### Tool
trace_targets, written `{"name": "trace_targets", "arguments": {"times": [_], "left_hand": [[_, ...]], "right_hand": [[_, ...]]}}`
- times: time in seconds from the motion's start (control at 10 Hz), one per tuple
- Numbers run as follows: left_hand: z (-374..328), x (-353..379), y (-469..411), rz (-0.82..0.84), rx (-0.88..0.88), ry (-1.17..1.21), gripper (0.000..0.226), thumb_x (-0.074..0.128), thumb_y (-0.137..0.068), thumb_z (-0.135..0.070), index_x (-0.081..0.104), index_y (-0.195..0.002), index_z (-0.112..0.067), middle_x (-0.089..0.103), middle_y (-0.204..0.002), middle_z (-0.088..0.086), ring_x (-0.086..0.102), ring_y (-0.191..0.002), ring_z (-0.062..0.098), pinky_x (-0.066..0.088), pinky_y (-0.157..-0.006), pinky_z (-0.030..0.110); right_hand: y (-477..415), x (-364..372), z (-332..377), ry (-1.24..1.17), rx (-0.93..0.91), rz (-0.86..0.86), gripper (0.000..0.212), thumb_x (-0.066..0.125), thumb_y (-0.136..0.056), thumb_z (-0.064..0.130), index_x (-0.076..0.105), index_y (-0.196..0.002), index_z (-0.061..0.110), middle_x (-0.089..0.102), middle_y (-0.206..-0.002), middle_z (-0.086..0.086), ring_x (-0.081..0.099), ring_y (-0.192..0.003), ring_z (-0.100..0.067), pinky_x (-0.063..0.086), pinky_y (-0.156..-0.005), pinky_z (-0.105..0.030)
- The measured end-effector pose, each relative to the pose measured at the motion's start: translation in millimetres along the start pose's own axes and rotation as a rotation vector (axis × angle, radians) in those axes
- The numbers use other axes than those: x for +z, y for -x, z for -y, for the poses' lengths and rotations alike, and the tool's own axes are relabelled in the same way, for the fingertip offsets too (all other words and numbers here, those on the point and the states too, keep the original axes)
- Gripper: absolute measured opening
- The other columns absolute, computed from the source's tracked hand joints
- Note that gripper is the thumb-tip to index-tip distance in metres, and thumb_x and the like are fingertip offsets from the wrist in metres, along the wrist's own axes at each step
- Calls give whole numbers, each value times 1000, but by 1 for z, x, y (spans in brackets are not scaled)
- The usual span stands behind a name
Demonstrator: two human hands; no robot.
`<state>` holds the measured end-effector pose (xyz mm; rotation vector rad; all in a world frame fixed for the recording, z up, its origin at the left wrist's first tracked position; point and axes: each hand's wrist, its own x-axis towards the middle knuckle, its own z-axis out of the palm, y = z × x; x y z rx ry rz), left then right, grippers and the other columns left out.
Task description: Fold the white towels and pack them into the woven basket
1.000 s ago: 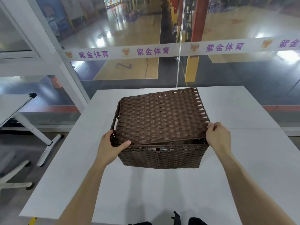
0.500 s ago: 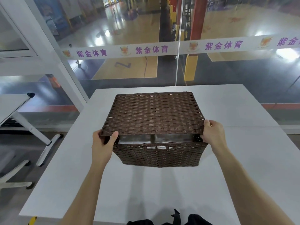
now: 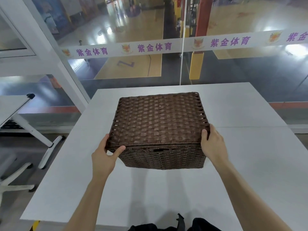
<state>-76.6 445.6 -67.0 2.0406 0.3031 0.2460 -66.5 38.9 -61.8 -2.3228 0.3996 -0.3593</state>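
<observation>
- Second white table (image 3: pixel 11 105): stands at far left, apart from the work table, on a splayed foot
- Left hand (image 3: pixel 104 157): narrow grip on the near left corner of the lid (image 3: pixel 158 119); thumb lies along the front edge, fingers wrap round the left side of the corner
- Woven basket (image 3: pixel 165 158): dark brown, upright on the white table (image 3: pixel 250 164), at mid-table, directly ahead of the person; front wall with its handle slot (image 3: pixel 158 150) faces the person; long axis appears to run across the table, left to right, with the near left corner turned slightly toward the person
- Lid: lies flat over the basket's mouth and hides the contents
- Right hand (image 3: pixel 212 144): holds the near right corner of the lid, fingers curled against its edge; the underside of the grip is hidden
- Glass wall (image 3: pixel 233 72): behind the table, crossed by a white strip with purple characters
</observation>
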Motion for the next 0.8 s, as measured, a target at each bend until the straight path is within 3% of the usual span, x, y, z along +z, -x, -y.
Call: {"name": "trace_targets", "arguments": {"times": [0.2, 0.6, 0.7, 0.8], "left_hand": [[1, 4, 6, -58, -2, 104, 90, 96, -79, -30, 54, -158, -24, 67, -147, -5, 64, -134, 9, 49, -116, 33], [-1, 11, -9, -23, 3, 40, 88, 94, -81, -42, 52, -158, -29, 66, -143, -11, 63, -132, 8, 49, -115, 34], [-1, 9, -11, -20, 9, 29, 86, 93, -81, -46, 54, -156, -29, 68, -142, -10, 63, -131, 9, 50, -115, 35], [3, 5, -6, 21, 43, 19, 82, 91, -85, -45, 52, -155, -29, 66, -141, -14, 61, -128, 7, 48, -114, 33]], "right_hand": [[0, 2, 0, 44, -1, 17, 29, 41, -111, 28, 52, -132, 11, 70, -114, -13, 64, -105, -39, 42, -80, -39], [-7, 2, 0, 4, 62, 16, 32, 42, -111, 30, 53, -135, 15, 69, -119, -12, 64, -109, -38, 44, -83, -40], [-12, -2, 1, -8, 97, 117, 44, 38, -111, 44, 48, -144, 17, 65, -136, -11, 62, -122, -37, 49, -98, -48], [-15, -24, 4, -80, 255, 290, 83, 30, -103, 75, 17, -169, 27, 34, -172, -3, 36, -156, -33, 28, -127, -54]]}}
